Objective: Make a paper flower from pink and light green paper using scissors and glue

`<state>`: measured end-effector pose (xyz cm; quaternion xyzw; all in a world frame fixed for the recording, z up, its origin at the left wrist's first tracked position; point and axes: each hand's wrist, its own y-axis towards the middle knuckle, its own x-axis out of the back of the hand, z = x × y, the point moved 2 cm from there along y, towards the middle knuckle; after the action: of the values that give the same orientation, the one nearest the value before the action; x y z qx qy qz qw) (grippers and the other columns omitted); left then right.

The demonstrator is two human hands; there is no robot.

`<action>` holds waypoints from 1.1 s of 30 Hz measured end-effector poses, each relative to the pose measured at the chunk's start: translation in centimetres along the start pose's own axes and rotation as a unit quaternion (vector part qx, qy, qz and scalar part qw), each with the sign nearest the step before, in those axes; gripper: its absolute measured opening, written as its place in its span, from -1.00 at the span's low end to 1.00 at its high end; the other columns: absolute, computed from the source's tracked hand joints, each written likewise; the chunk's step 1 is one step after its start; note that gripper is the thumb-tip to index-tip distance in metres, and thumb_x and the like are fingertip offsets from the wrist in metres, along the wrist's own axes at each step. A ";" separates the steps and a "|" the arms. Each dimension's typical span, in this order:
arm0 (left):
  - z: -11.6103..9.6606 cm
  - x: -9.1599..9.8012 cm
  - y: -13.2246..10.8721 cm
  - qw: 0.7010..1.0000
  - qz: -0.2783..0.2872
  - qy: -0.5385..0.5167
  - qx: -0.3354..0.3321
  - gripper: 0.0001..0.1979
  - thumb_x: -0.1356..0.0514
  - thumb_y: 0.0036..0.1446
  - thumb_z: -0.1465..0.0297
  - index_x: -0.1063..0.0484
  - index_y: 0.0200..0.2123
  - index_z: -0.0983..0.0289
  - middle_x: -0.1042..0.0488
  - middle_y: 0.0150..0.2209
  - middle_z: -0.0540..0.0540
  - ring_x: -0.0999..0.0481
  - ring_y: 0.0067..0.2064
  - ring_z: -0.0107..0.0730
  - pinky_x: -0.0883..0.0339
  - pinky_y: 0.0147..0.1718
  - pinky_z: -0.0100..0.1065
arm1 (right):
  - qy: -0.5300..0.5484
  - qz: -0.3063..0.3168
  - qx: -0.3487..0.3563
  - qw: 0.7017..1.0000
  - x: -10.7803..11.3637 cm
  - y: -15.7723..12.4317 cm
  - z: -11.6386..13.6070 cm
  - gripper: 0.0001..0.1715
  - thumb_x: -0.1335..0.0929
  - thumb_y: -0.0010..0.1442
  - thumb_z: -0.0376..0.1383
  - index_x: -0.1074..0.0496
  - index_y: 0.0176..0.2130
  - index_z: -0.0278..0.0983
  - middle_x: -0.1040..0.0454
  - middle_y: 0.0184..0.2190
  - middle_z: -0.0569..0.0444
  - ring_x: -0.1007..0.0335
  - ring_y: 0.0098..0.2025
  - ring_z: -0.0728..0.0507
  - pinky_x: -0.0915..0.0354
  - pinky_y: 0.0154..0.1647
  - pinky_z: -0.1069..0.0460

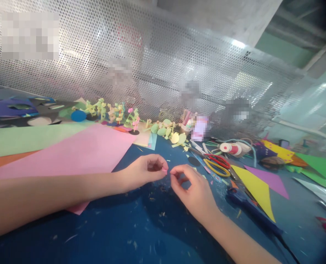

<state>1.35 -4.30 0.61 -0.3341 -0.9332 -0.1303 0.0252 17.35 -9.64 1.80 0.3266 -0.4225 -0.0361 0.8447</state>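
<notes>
My left hand (146, 169) pinches a small pink piece (164, 171) between thumb and fingertips, above the blue table (119, 234). Close to its right, my right hand (192, 189) has thumb and forefinger pressed together in a pinch. Whatever may be between those fingertips is too small to make out. A narrow gap separates the two hands. Under my left forearm lies a large pink paper sheet (88, 150). Right of my right hand are red-handled scissors (219, 160), yellow-handled scissors (216, 168) and a blue corded tool (252, 209).
Small paper plants (135, 123) on round bases stand along the back, beside pale green paper leaves (163, 129). A spool (231, 148) lies at back right. Yellow paper (253, 187) and purple paper (269, 179) lie to the right. A perforated metal screen (157, 73) rises behind.
</notes>
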 end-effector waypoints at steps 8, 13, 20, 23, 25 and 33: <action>-0.2 -0.1 -0.1 1.000 0.007 -0.001 0.016 -0.78 -0.20 0.07 0.32 -0.32 -0.22 0.28 -0.40 -0.31 0.04 -0.40 -0.26 -0.43 -0.25 -0.22 -0.37 | 0.033 -0.013 0.015 0.999 0.3 0.1 0.2 -0.89 -0.28 0.15 -0.40 -0.36 -0.28 -0.22 -0.42 -0.36 0.12 -0.37 -0.43 0.01 -0.33 -0.38 0.12; -0.1 -0.1 0.0 0.999 0.026 -0.017 0.018 -0.80 -0.19 0.07 0.31 -0.34 -0.27 0.31 -0.40 -0.35 0.03 -0.38 -0.31 -0.47 -0.25 -0.27 -0.40 | 0.030 -0.006 0.022 0.999 0.2 0.1 0.1 -0.88 -0.29 0.14 -0.41 -0.37 -0.30 -0.22 -0.42 -0.37 0.13 -0.35 -0.45 0.02 -0.31 -0.38 0.12; -0.1 0.0 0.0 0.999 0.024 -0.030 0.035 -0.76 -0.20 0.07 0.29 -0.40 -0.23 0.33 -0.45 -0.33 0.06 -0.41 -0.30 -0.45 -0.27 -0.27 -0.39 | 0.007 -0.029 0.036 0.999 0.3 0.0 0.1 -0.90 -0.31 0.11 -0.42 -0.37 -0.33 -0.23 -0.41 -0.40 0.17 -0.33 -0.48 0.06 -0.28 -0.38 0.16; 0.1 0.0 0.0 0.999 0.020 -0.034 0.033 -0.74 -0.21 0.05 0.28 -0.41 -0.23 0.33 -0.46 -0.34 0.07 -0.42 -0.31 -0.44 -0.29 -0.26 -0.38 | -0.004 -0.043 0.045 0.998 0.3 0.0 0.2 -0.91 -0.31 0.10 -0.42 -0.37 -0.34 -0.24 -0.41 -0.43 0.17 -0.33 -0.48 0.06 -0.27 -0.38 0.16; 0.2 0.0 0.0 0.999 0.023 -0.037 0.032 -0.74 -0.22 0.04 0.29 -0.42 -0.23 0.33 -0.47 -0.33 0.08 -0.43 -0.31 -0.44 -0.30 -0.26 -0.37 | -0.011 -0.050 0.054 0.997 0.3 0.0 0.4 -0.91 -0.31 0.09 -0.43 -0.37 -0.37 -0.25 -0.41 -0.46 0.16 -0.33 -0.48 0.05 -0.27 -0.38 0.15; 0.0 -0.2 0.0 0.997 0.049 -0.048 0.031 -0.75 -0.24 0.02 0.34 -0.43 -0.22 0.33 -0.49 -0.29 0.10 -0.45 -0.27 -0.42 -0.31 -0.21 -0.36 | -0.031 -0.064 0.087 0.994 0.3 -0.2 0.7 -0.88 -0.30 0.03 -0.48 -0.34 -0.44 -0.27 -0.36 -0.56 0.18 -0.30 -0.52 0.03 -0.26 -0.37 0.12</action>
<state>1.49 -4.42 0.54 -0.3840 -0.9195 -0.0834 -0.0028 17.06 -10.22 2.22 0.4242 -0.4283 -0.0630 0.7954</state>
